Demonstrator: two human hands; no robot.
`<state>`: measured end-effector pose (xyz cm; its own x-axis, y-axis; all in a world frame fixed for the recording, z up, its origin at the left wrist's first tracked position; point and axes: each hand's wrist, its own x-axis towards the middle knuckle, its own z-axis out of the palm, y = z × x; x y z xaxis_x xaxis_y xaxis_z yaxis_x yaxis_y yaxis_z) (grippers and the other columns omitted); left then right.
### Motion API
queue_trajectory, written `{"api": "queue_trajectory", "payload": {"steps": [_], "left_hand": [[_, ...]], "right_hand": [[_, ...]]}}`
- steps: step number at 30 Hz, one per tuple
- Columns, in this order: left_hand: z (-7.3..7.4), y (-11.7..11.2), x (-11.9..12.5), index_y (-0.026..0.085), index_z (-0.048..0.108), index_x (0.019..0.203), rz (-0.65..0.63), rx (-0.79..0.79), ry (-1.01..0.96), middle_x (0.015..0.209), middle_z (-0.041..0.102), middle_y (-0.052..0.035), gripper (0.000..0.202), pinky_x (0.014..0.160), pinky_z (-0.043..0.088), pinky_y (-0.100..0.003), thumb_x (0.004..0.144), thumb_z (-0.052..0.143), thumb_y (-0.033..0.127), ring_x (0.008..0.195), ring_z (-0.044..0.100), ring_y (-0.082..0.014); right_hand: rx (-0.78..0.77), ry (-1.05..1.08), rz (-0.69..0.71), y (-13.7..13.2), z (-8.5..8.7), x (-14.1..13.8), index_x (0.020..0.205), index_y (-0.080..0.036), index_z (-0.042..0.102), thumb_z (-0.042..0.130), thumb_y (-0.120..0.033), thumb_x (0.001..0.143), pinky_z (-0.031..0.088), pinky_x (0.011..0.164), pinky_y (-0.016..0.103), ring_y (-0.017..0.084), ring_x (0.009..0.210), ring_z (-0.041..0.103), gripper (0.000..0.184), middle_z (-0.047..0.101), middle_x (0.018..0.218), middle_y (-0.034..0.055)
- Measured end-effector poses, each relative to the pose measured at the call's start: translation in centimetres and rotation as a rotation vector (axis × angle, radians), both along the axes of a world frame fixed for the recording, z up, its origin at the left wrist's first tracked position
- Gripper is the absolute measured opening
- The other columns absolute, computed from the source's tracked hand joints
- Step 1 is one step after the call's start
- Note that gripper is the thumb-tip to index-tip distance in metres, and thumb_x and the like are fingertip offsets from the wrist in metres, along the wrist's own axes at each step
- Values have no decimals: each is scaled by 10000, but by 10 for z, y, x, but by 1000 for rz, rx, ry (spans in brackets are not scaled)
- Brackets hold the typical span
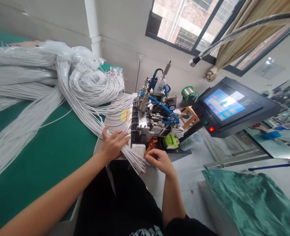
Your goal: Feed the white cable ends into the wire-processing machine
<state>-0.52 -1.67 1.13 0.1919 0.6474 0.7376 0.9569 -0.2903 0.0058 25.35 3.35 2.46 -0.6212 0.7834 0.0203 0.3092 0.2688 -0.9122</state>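
Observation:
My left hand [112,145] lies over a thick bundle of white cables [88,119], its fingers spread across them. Past that hand the cable ends [136,160] fan out toward me, with reddish-brown tips. Close beside these tips my right hand [161,160] is closed in a pinch, thumb against fingers; a cable end seems to be between them, though it is mostly hidden. Just beyond both hands stands a bench machine [154,114] with blue air hoses and metal cylinders. Several white cables run into the black slotted holder [135,127] on its left side.
More cable bundles [24,75] and clear plastic wrap cover the green table [61,157] at left. A touchscreen panel [225,105] stands at right, near a wire spool [189,93]. Orange-handled pliers [151,143] and a white box [138,150] sit by the machine's front.

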Motion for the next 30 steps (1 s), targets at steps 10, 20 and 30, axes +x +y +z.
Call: {"api": "queue_trajectory", "payload": {"steps": [10, 20, 30], "left_hand": [[-2, -2, -4, 273, 669, 1039, -65, -9, 27, 991, 718, -8, 291, 1126, 138, -585, 846, 522, 113, 904, 636, -178], [0, -1, -8, 260, 649, 1073, -178, -16, 62, 946, 719, 4, 289, 1066, 273, -464, 867, 518, 104, 849, 640, -147], [-2, 0, -10, 308, 612, 1152, -214, -9, 81, 888, 723, 49, 293, 1063, 243, -431, 916, 529, 156, 749, 631, -94]], "right_hand": [[79, -27, 100, -3, 3, -2, 751, -179, 707, 650, -384, 828, 339, 517, 232, 115, 545, 462, 227, 602, 646, 8], [35, 215, -377, 11, -22, -20, 781, -189, 621, 630, -409, 820, 360, 530, 239, 116, 550, 461, 223, 535, 635, -21], [-243, 604, -432, 25, -31, -49, 705, -182, 583, 726, -440, 724, 205, 411, 219, 47, 434, 294, 296, 533, 632, -34]]}}
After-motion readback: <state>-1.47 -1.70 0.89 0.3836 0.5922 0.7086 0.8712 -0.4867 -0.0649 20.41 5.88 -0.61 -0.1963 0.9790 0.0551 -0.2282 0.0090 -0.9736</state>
